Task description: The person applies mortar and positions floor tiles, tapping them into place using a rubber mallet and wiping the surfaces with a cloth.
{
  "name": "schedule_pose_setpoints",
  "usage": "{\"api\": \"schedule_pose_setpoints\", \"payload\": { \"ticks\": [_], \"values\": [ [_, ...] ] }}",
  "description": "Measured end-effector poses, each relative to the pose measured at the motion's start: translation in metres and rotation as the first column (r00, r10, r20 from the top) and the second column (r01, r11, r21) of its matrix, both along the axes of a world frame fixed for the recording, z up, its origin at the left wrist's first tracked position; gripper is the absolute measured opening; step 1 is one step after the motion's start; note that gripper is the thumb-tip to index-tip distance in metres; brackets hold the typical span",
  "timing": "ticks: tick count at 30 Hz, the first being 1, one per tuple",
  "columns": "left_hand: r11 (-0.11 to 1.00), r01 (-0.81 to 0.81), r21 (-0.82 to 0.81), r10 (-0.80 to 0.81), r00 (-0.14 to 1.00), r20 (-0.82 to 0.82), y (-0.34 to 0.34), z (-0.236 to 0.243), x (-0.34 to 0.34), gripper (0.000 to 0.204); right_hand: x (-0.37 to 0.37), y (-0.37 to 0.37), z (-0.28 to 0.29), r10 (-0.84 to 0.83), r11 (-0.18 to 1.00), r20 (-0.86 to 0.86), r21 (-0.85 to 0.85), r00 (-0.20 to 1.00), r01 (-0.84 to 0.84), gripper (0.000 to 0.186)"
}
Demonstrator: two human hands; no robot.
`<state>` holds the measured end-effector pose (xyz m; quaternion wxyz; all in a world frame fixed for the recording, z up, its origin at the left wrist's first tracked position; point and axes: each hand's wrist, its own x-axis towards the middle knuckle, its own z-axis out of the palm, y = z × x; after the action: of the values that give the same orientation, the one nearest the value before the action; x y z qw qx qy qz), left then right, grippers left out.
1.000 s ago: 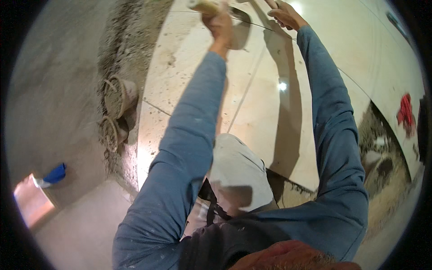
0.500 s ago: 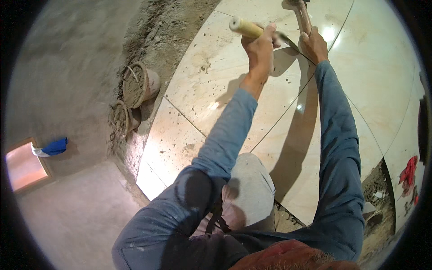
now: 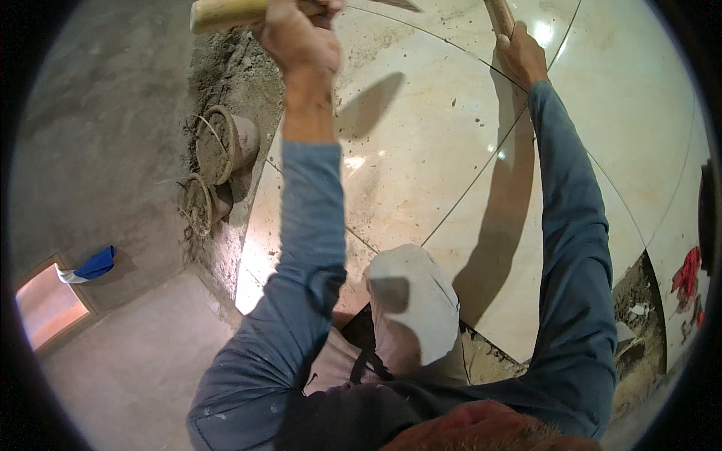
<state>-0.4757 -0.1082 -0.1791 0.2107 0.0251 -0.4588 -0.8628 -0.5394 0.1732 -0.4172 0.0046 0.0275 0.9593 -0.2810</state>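
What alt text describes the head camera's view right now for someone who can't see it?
A person's left hand grips a yellowish cylindrical handle, the right hand a brown wooden handle. Blue fabric sleeves reach over glossy cream floor tiles; two round buckets of grey mix sit at left.

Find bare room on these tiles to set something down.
Clearest patch: the tiles right of the right sleeve, above the red cloth. Another: between the right and left sleeve, though speckled. Crowded: the left edge, beside two buckets, and the top, where left hand and right hand grip handles.
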Motion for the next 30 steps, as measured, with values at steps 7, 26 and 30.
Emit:
{"api": "schedule_pose_setpoints", "payload": {
  "ticks": [7, 26, 30],
  "values": [
    [0.948, -0.082, -0.308, 0.082, 0.997, -0.01, -0.097, -0.091, -0.085, 0.014, -0.003, -0.014, 0.001, -0.01, 1.0, 0.025, 0.006, 1.0, 0.01, 0.04],
    [0.848, -0.045, -0.528, 0.11, 0.99, 0.091, -0.088, -0.101, -0.112, 0.014, 0.007, -0.003, -0.009, -0.022, 0.999, -0.079, -0.032, 0.997, 0.019, 0.047],
    [0.817, -0.172, -0.551, 0.186, 0.982, -0.029, -0.088, -0.11, -0.116, 0.014, 0.008, -0.012, -0.006, -0.058, 0.996, -0.084, -0.076, 0.995, 0.051, 0.05]
  ]
}}
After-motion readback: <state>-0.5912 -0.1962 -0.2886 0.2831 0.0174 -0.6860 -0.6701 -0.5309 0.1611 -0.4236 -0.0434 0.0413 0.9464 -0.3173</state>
